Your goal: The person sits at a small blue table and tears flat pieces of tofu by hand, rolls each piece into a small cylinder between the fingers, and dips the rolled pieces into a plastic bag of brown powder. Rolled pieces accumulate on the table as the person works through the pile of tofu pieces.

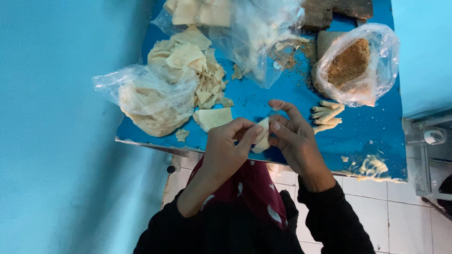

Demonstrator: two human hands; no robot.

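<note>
A small pale dough piece (pixel 262 136), folded and soft-looking, sits between both hands just above the near edge of the blue bench (pixel 282 99). The left hand (pixel 228 146) pinches its near side with thumb and fingers; the right hand (pixel 292 134) pinches its far side. Four rolled pastries (pixel 326 116) lie just right of the hands. A clear bag of brown crumbs (pixel 353 63) stands at the right; a crumpled clear bag of thin dough sheets (pixel 148 106) lies at the left, beside a loose heap of cut dough squares (pixel 197 70)
</note>
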